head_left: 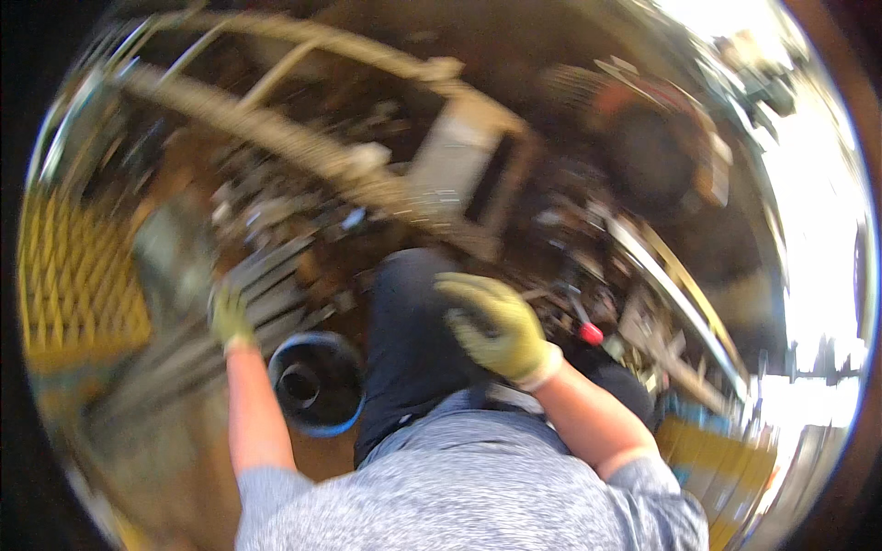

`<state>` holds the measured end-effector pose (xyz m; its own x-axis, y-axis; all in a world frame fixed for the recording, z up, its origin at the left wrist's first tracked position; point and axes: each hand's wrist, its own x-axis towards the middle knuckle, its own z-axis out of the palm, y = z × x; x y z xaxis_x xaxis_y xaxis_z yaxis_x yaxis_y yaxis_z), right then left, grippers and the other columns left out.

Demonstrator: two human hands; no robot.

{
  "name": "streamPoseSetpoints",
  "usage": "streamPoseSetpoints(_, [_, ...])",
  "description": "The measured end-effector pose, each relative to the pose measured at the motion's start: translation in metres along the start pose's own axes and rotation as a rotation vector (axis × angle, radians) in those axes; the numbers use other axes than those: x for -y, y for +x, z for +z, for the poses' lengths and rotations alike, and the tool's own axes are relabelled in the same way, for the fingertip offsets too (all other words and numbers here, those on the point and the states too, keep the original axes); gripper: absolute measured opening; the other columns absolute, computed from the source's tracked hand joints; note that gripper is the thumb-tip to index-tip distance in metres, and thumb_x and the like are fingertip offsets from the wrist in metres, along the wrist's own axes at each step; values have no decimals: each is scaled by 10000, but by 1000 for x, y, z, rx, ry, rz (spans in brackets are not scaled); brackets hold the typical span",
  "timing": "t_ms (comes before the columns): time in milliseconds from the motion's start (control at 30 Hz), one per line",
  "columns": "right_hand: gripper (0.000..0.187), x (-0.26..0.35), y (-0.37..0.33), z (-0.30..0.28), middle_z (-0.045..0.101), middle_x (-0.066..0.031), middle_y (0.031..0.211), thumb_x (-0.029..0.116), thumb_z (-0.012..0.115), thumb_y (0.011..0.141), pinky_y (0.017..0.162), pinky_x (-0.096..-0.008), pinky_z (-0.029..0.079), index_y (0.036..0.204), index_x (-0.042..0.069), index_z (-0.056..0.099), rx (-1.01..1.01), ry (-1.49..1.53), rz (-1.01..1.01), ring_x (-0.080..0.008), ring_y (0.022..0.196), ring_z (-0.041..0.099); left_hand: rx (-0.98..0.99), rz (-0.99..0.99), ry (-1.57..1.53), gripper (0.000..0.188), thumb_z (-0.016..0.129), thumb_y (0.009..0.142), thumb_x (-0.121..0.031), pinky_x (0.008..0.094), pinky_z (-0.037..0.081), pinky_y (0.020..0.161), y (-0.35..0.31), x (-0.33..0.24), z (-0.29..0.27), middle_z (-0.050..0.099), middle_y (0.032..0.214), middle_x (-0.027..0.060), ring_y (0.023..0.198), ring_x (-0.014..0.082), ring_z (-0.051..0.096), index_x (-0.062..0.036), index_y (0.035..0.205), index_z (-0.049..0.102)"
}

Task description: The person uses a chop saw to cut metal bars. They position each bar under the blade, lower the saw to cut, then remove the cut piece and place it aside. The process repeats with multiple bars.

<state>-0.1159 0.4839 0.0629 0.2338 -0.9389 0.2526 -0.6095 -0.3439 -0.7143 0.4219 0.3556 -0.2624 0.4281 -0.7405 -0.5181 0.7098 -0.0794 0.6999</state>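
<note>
My left hand (230,315), in a yellow-green work glove, reaches out to the left beside long grey flat bars (266,285) and a pale grey-green rounded object (175,262). Motion smears its fingers, so I cannot tell whether it grips either one. In front of my body, over my dark-trousered thigh, is my right hand (496,326) in a matching glove. Its fingers point left with a gap between them and the thumb, and nothing shows in it. Between my left forearm and my leg stands a dark bucket (317,427) with a blue rim and a dark ring-shaped thing inside.
A long tan metal frame with rungs (276,78) crosses the far left. Yellow mesh (78,266) stands at the left edge. Scattered scrap covers the ground ahead. A red-ended tool (590,333) and long rails (675,294) lie to the right, near a large dark round object (652,151).
</note>
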Motion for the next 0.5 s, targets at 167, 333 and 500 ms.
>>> streamPoseSetpoints(167, [456,-7,-46,-73,791,-231,1506,34,845,1008,1195,-535,609,1460,41,788,-182,-22,28,-459,1390,762,379,155,338,458,686,1255,-311,367,638,1074,-150,62,157,802,1522,111,1283,217,796,-55,1634,698])
streamPoseSetpoints(333, [360,-59,-126,-144,831,-125,1454,53,776,1175,1091,-360,642,1534,22,773,-828,370,331,-187,1286,790,838,571,529,357,655,1265,-156,356,677,1054,-257,67,288,852,1406,107,1216,182,822,-64,1601,736])
streamPoseSetpoints(500, [590,-195,-232,-237,696,-155,1704,315,767,1204,1148,-432,641,1723,93,594,-1501,908,746,-307,1456,746,1385,632,617,365,703,1194,4,408,675,1159,-386,104,407,856,1432,120,1282,240,826,-8,1556,752])
